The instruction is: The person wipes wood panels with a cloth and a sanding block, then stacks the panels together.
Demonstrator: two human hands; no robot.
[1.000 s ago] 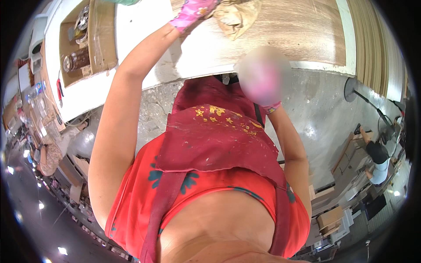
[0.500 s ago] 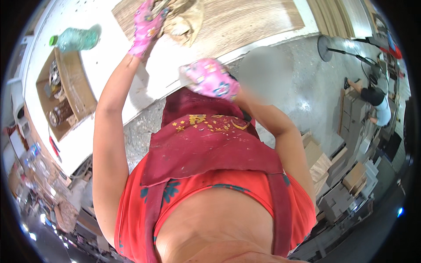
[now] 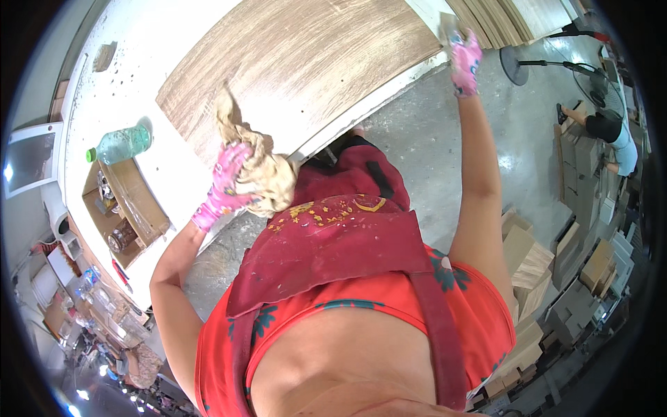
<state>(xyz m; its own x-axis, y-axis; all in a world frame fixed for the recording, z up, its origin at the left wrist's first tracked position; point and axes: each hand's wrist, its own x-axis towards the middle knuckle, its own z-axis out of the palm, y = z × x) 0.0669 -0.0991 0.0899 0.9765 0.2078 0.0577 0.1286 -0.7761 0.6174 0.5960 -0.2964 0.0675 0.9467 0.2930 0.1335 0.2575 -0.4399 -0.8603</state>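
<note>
My left hand (image 3: 228,182), in a pink flowered glove, is closed on a crumpled beige rag (image 3: 269,182) at the near edge of the white worktable (image 3: 182,149). One end of the rag trails onto a wood-grain board (image 3: 313,59) lying on the table. Far to the right, my right hand (image 3: 464,62), gloved alike, is stretched out beside the board's right corner. It grips a small flat greyish piece (image 3: 448,26), whose kind I cannot make out.
Left of the board lie a green-capped bottle (image 3: 124,144) and an open cardboard box (image 3: 142,208) with jars inside. Stacked panels (image 3: 479,21) stand at the far right. Beyond the table are a black stand fan (image 3: 514,66) and another person (image 3: 611,135) among stacked boards.
My left hand has drawn the rag back toward me, off most of the board. My right hand has swung from near my apron out to the far right.
</note>
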